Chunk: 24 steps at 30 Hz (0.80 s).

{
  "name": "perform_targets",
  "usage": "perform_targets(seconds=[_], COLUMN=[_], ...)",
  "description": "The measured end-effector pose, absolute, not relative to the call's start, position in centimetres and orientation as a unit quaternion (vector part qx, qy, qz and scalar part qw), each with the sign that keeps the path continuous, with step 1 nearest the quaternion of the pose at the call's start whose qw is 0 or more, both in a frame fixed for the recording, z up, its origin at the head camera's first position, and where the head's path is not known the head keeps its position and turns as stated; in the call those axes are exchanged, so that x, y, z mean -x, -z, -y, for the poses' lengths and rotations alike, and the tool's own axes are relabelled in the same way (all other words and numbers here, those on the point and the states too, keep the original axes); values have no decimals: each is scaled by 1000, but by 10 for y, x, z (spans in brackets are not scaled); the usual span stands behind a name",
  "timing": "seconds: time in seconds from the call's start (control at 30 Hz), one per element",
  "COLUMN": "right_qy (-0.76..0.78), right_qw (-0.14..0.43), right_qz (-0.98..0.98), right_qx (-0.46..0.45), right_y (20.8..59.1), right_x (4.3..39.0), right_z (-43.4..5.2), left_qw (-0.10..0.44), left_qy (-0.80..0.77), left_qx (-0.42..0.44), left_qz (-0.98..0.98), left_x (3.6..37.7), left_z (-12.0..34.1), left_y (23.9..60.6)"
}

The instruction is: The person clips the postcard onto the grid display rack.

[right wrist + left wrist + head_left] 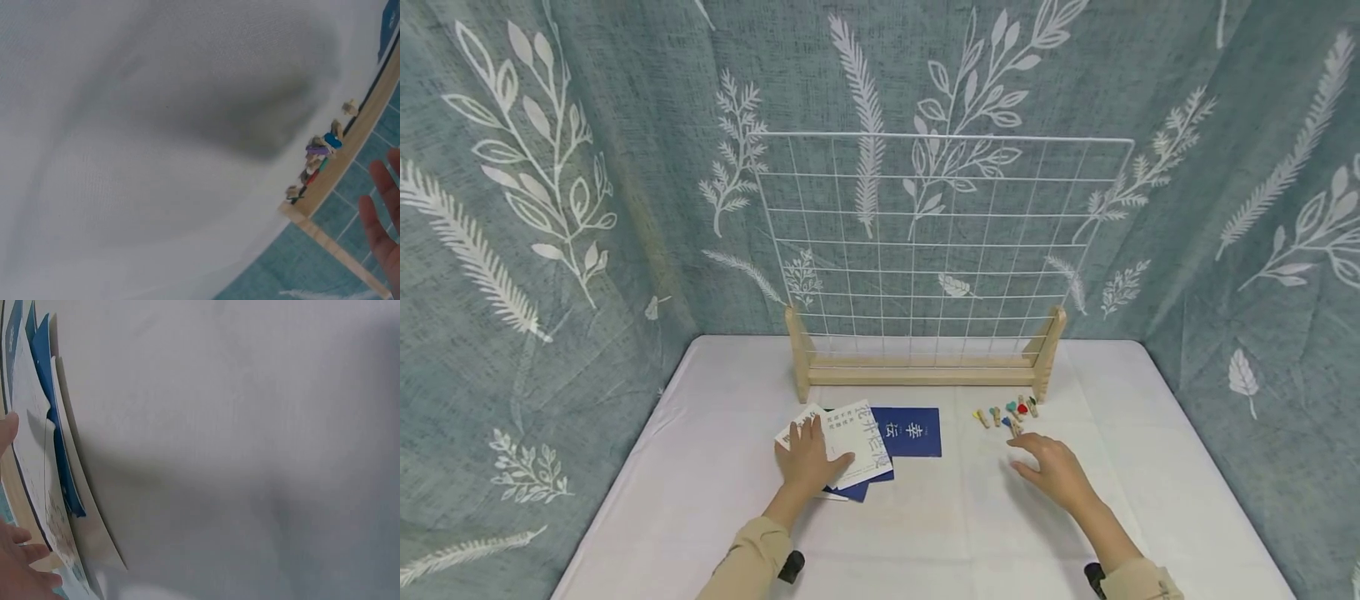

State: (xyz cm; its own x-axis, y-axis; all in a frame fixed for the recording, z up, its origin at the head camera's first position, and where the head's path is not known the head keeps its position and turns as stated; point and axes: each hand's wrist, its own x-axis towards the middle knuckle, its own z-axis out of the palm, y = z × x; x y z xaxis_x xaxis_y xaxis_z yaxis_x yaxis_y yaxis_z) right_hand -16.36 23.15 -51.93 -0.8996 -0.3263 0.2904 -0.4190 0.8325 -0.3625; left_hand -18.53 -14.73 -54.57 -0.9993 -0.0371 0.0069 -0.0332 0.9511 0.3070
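My left hand [806,457] rests with spread fingers on a loose pile of cards, mostly on the white ones [854,437] printed with dark characters. Beneath and beside these, dark blue cards [917,427] stick out to the right and at the bottom. Seen from the left wrist, the pile is a slanted stack of white and blue sheets [37,444] at the left edge, with fingertips on it. My right hand [1060,473] holds nothing, its fingers loosely bent just in front of several small wooden clothespins [996,417] with coloured decorations.
Behind the cards and clothespins stands a white wire grid [947,214] in a wooden base [917,377]. A white cloth [955,533] covers the table. Grey-green curtains [647,208] with white leaf prints surround it on the back and sides.
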Motion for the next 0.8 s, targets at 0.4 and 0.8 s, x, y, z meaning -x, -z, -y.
perform_targets(seconds=[0.4, 0.8], right_qy=[-215, -211], right_qw=[103, 98], right_qz=[950, 952], right_qx=[-200, -201], right_y=[512, 514], right_x=[163, 164], right_z=[-228, -228], left_qw=[-41, -64], left_qy=[200, 205], left_qx=[-71, -79], left_qz=[976, 973], left_x=[189, 184], left_z=[138, 141], left_y=[553, 548])
